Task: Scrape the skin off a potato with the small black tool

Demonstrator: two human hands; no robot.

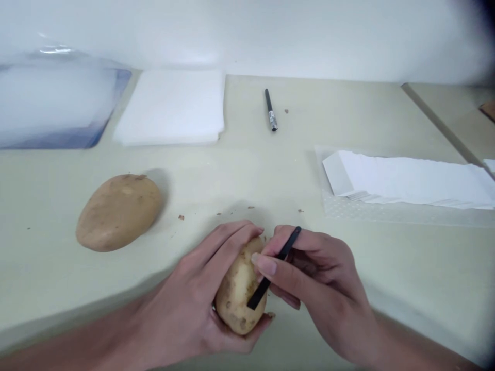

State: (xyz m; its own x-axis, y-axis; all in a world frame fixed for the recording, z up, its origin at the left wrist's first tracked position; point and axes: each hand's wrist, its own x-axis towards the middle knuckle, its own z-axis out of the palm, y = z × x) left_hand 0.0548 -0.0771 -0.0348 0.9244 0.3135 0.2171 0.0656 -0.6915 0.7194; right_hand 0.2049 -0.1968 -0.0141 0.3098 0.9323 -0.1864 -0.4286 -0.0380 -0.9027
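My left hand (193, 293) is wrapped around a potato (240, 293) near the table's front edge, thumb below and fingers over the top. A pale, bare-looking patch runs along the potato's upper side, and brownish skin surrounds it. Between thumb and forefinger, my right hand (320, 283) pinches a thin flat black strip (288, 245) with a small hole near its upper end. The strip's lower end rests against or just over the potato; I cannot tell which. A second, larger potato (119, 211) with brown skin lies to the left, apart from both hands.
Behind are a stack of white sheets (174, 108), a blue-edged clear plastic package (112, 98) and a black pen-like tool with a metal tip (270, 111). At right, a row of white cards (410, 180) lies on clear plastic. Small brown skin flakes (181, 217) dot the table.
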